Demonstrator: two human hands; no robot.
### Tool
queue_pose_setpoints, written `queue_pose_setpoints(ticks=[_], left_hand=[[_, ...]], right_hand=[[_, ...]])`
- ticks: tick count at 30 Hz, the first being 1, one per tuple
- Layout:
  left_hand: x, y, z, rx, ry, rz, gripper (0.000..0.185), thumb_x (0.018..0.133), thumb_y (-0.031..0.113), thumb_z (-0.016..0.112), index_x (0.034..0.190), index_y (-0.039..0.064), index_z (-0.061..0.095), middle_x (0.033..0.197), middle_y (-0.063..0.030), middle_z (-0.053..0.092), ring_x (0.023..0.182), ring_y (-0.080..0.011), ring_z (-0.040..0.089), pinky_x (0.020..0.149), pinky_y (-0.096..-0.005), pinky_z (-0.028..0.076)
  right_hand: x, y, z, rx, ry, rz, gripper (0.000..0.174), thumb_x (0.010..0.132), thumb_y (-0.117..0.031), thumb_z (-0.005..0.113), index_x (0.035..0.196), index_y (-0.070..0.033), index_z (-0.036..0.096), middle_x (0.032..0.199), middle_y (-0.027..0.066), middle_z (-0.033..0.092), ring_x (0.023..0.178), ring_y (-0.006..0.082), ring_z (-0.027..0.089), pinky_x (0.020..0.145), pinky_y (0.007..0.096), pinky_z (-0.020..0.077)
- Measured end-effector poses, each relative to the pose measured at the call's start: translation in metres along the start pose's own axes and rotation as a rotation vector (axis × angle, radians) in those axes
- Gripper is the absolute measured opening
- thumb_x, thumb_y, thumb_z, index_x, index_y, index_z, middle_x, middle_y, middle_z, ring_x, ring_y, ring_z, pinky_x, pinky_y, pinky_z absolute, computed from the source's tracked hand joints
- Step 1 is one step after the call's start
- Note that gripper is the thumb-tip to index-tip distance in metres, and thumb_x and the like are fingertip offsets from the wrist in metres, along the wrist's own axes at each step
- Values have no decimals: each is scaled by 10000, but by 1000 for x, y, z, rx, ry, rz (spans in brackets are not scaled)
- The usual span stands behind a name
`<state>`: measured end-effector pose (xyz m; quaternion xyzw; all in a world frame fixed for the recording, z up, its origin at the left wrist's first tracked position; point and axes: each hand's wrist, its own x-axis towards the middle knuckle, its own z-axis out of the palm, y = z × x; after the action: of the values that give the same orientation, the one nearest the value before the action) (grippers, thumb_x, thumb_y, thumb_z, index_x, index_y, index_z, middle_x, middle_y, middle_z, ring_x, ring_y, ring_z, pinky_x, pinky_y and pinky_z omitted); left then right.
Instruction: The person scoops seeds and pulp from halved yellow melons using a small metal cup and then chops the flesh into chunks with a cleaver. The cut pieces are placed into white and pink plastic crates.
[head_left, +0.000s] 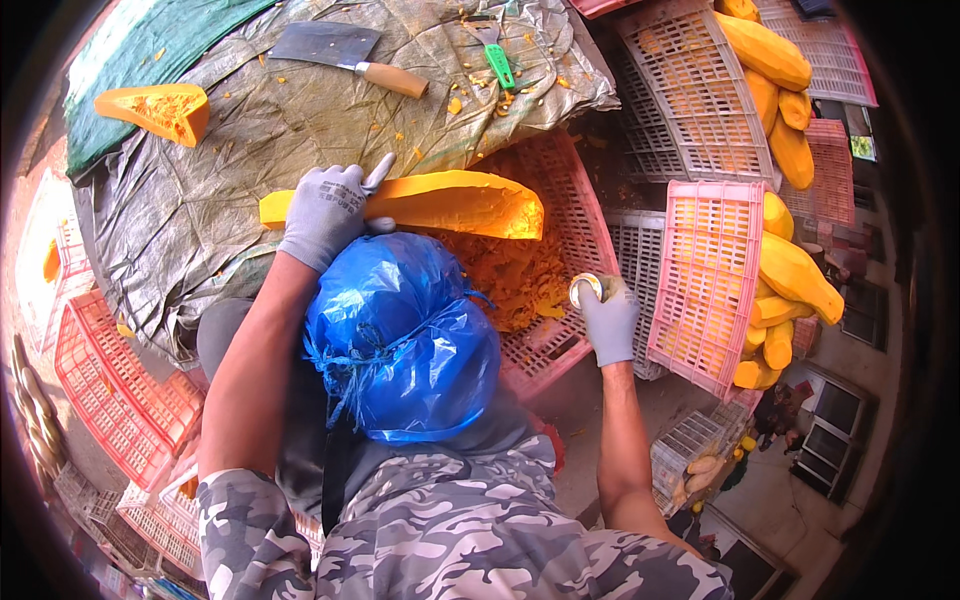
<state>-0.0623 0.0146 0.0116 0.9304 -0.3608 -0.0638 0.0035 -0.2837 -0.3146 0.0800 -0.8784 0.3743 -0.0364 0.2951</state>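
Observation:
My left hand (326, 214), in a grey work glove, holds a long piece of peeled orange pumpkin (457, 202) near its narrow end. The piece's wide, hollowed end reaches over a pink plastic crate (581, 202) with orange pulp and scraps (517, 281) in it. At the crate's right side my gloved right hand (609, 307) is closed on a small round metal-rimmed tool (586, 289), whose exact kind I cannot tell. A blue plastic bag (397, 337), tied with string, covers something in front of my body.
On the tarp-covered surface (247, 172) lie a cleaver (337, 49), a green-handled peeler or scraper (495, 60) and a cut pumpkin piece (157, 109). Plastic crates of peeled pumpkins (705, 285) stand at the right. More pink crates (120, 382) are at the left.

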Motion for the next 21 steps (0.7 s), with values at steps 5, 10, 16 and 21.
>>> queue_pose_setpoints(ticks=[5,10,16,21], left_hand=[[-3,2,1,-5,29,11,924,818,644,653,1590,224,368,914,-53,611,876,-223,653,763,-389,505],[-1,2,5,-7,12,1,920,811,639,666,1591,254,365,919,-52,609,869,-222,654,758,-394,503],[-1,2,1,14,15,55,866,798,634,689,1523,224,451,924,-60,620,871,-246,656,767,-394,517],[4,6,2,-48,-11,14,390,875,439,686,1076,108,648,884,-108,676,852,-303,673,769,-409,538]], right_hand=[[24,-26,37,179,52,-119,282,882,-245,745,918,32,708,796,129,745,733,190,726,682,338,565],[60,-39,92,42,42,-150,306,884,-274,714,943,27,715,812,176,739,739,258,737,686,372,564],[15,14,93,127,6,-66,314,897,-266,726,940,43,690,780,158,729,685,253,712,638,372,548],[-23,39,117,171,-78,82,376,891,-322,755,896,49,691,735,125,709,658,190,670,633,357,524]])
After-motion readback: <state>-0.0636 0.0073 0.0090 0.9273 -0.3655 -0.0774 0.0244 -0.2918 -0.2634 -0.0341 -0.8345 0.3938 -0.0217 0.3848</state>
